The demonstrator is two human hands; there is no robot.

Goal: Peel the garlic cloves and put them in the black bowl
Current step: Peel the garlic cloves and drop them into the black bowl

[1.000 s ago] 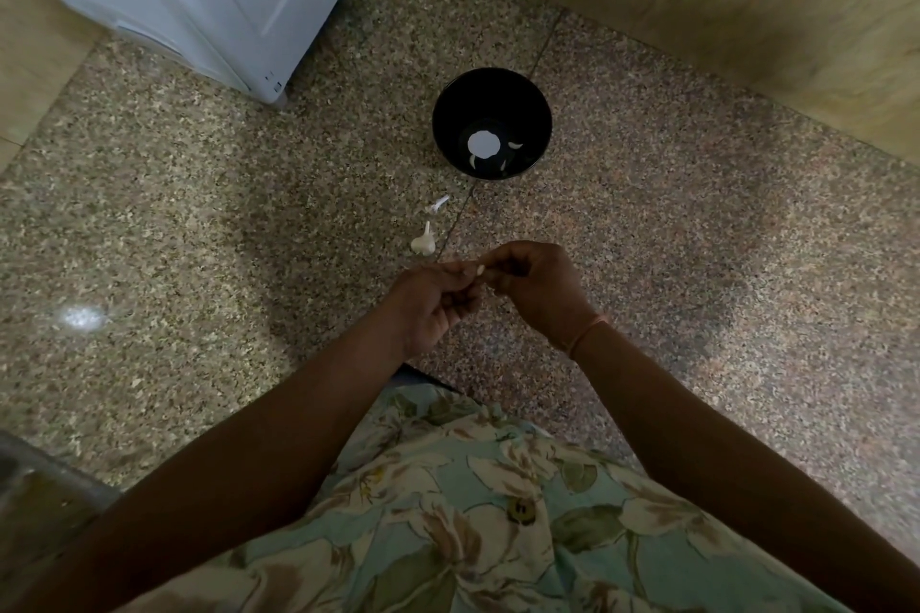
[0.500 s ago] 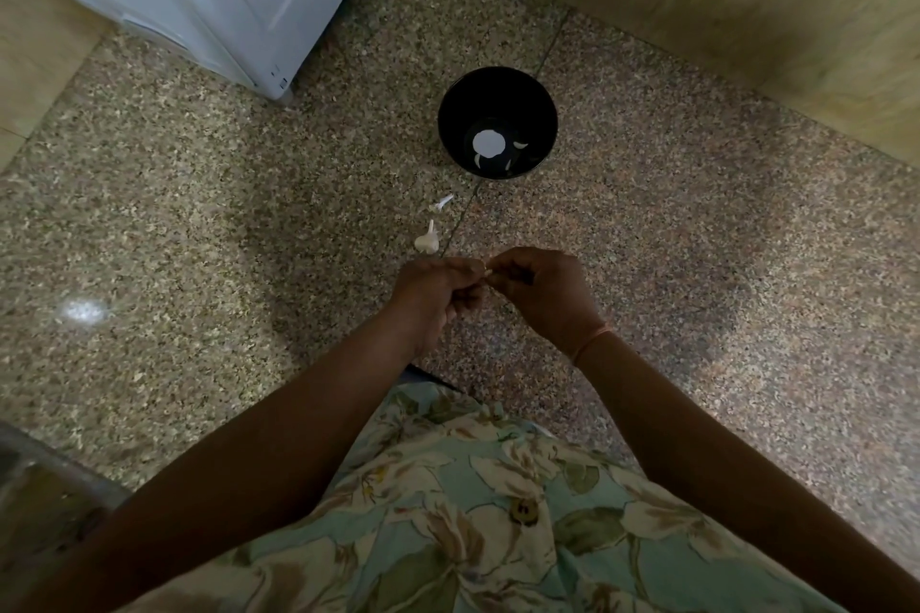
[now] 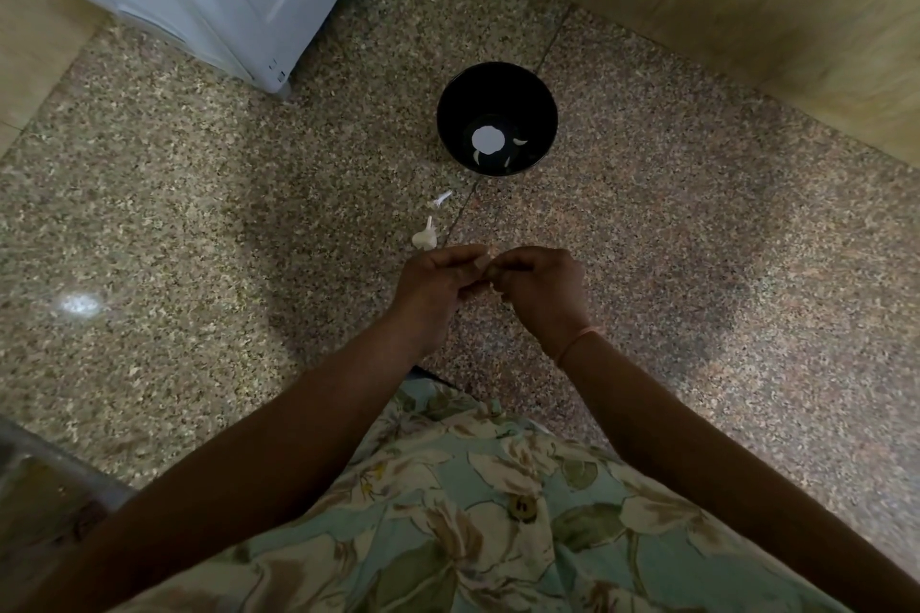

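A: Head view: the hands?
B: Left hand (image 3: 438,284) and right hand (image 3: 542,284) meet at the fingertips, fingers curled (what they pinch is hidden).
A: Garlic?
B: Small white stemmed garlic piece (image 3: 424,238) on the speckled stone floor (image 3: 647,214), just beyond the left hand. The round black bowl (image 3: 540,105) is farther on, with pale slivers (image 3: 520,141) inside.

Our left hand (image 3: 438,284) and right hand (image 3: 545,286) have edged a little away from our lap, toward the black bowl (image 3: 537,115); the left knuckles now sit just short of the garlic piece (image 3: 424,238) lying on the floor, where a second ago a clear strip of floor showed between them; the garlic clove we pinch, whose pale tip stood out between the fingertips a second ago, is now all but buried under them; the two hands have closed tighter together.
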